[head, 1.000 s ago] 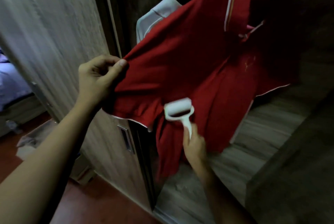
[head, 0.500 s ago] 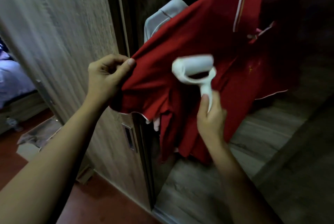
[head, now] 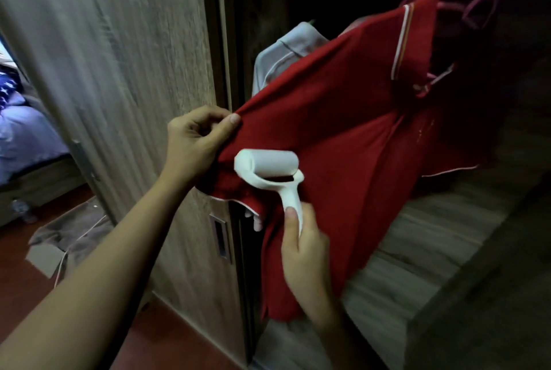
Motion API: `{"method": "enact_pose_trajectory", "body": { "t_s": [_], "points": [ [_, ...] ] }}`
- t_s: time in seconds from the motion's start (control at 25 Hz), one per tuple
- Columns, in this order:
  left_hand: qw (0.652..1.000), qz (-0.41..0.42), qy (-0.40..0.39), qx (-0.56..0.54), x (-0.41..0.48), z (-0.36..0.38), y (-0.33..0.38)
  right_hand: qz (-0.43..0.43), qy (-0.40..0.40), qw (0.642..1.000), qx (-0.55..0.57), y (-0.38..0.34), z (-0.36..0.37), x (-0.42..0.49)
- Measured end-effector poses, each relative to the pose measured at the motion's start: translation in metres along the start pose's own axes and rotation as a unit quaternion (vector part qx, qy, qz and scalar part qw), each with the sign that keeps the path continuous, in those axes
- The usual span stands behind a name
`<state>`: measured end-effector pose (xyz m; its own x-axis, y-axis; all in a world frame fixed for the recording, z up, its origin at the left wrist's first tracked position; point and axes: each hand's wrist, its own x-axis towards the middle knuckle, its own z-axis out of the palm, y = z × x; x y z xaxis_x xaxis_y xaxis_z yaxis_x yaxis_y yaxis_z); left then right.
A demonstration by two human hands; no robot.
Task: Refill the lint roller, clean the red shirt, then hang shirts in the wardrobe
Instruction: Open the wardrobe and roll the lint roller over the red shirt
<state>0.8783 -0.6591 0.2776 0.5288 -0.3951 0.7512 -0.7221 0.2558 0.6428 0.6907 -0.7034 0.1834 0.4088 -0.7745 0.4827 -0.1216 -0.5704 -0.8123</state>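
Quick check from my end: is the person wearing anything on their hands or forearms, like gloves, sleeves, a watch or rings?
Nothing shows. The left hand and right hand are bare, with no gloves or rings visible. Both forearms are uncovered as far as the frame reaches, with no sleeve cuff, watch or wristband in view. Fingernails look short and unpainted.

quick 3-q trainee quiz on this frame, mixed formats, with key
1. True or false: the left hand pinches the red shirt.
2. The right hand holds: A) a hanger B) the roller C) the grey shirt.
3. Fill in: the roller's drum rests against the ____ shirt.

Key: 1 true; 2 B; 3 red.
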Motion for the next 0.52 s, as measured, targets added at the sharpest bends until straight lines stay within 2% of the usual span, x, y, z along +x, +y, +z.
{"method": "enact_pose_trajectory", "body": {
  "t_s": [0.12,0.2,0.32,0.36,0.44,0.52],
  "points": [
    [1.000,-0.006,-0.009,-0.019,0.000,-0.001,0.000,0.007,0.135,0.990,-0.031,-0.004,-0.023,0.053],
    [1.000,-0.006,-0.010,-0.017,0.000,-0.002,0.000,0.018,0.188,0.982,-0.020,-0.008,-0.047,0.093],
    [1.000,-0.005,-0.003,-0.012,0.000,0.000,0.000,0.021,0.175,0.984,-0.023,0.006,-0.036,0.087],
    [1.000,-0.006,0.000,-0.013,0.000,0.001,0.000,0.021,0.157,0.987,-0.041,0.022,-0.018,0.064],
    [1.000,-0.006,0.000,-0.015,-0.001,0.001,-0.001,0.064,0.068,0.995,-0.027,0.057,0.022,0.012],
    [1.000,-0.001,-0.004,-0.010,-0.002,0.000,-0.001,0.096,0.048,0.993,-0.045,0.076,0.037,-0.017]
  ]
}}
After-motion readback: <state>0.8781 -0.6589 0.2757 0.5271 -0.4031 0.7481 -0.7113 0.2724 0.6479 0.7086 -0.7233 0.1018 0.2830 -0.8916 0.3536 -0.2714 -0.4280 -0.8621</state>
